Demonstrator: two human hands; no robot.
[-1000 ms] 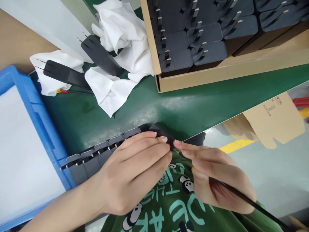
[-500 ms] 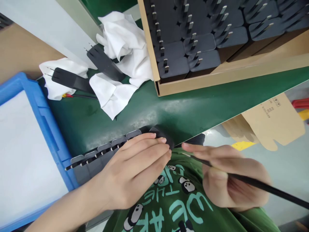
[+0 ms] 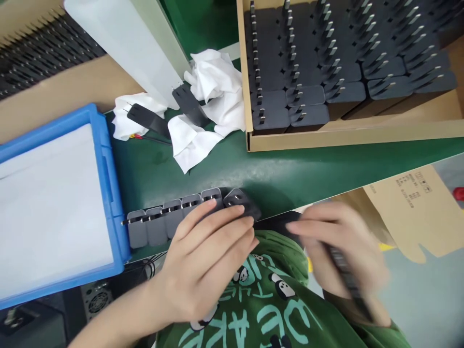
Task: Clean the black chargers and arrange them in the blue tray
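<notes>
Lower right: right hand [image 3: 353, 246], blurred, closed round dark tool [image 3: 348, 278]. Lower centre: left hand [image 3: 208, 263] over turned adapter [image 3: 246, 205], likely steadying it; thumb hidden, cannot tell grip. Left: adapter row [image 3: 156, 232], prongs lined up, likely for reach. Upper right: carton [image 3: 357, 139] walling pronged blocks.

The table [image 3: 275, 171] lies open between adapter row [image 3: 157, 232] and carton [image 3: 344, 139]; tray [image 3: 115, 212] closes its left, cloths [image 3: 194, 147] its far-left.
</notes>
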